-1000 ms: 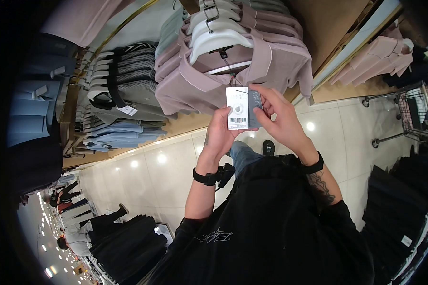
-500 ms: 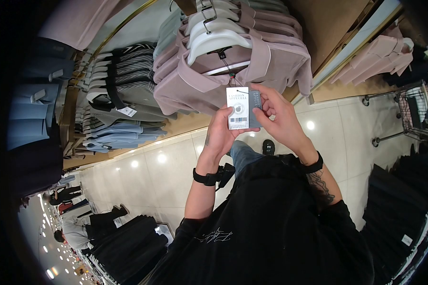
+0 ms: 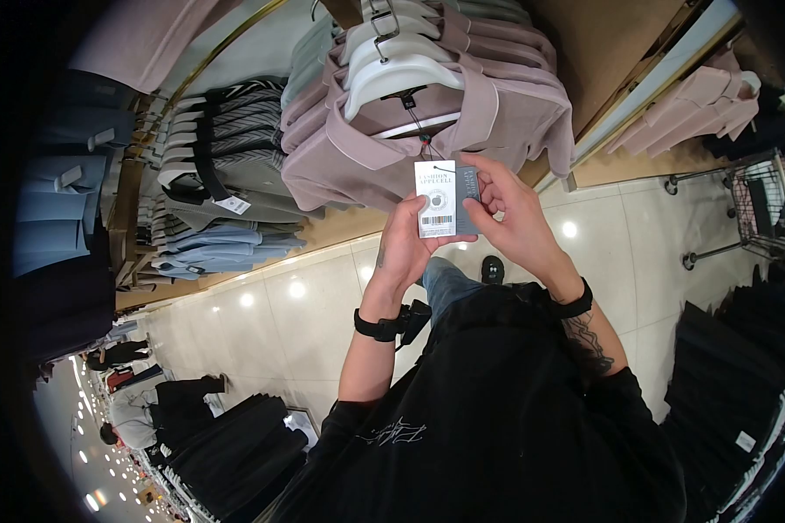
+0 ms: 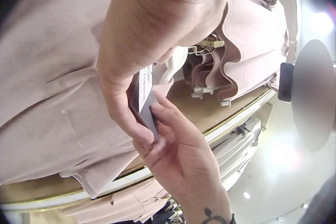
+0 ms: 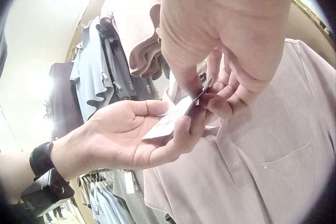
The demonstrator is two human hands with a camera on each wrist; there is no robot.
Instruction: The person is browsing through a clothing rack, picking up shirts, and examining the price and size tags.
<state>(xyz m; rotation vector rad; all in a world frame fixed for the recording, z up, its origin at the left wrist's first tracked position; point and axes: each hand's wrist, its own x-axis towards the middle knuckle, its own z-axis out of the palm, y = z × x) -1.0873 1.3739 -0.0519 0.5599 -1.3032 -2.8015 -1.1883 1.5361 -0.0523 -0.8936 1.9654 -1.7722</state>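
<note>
In front of a mauve collared shirt on a white hanger, both hands hold its hang tags. My left hand pinches the white tag, its thumb on the left edge and fingers behind. That tag carries an apple logo and a barcode, and a thin cord runs up from it to the collar. A grey tag sticks out behind it on the right. My right hand pinches the grey tag between thumb and fingers; the right wrist view shows these fingertips at the tags' edge.
Striped, grey and blue shirts hang on the left. Pink shirts hang at right, above a wire cart. Racks of dark clothes stand on both sides below. Another person is at lower left.
The white tag has tilted slightly, and its print shows more clearly without the glare. Both hands keep their hold in nearly the same place. The person at lower left has shifted a little.
</note>
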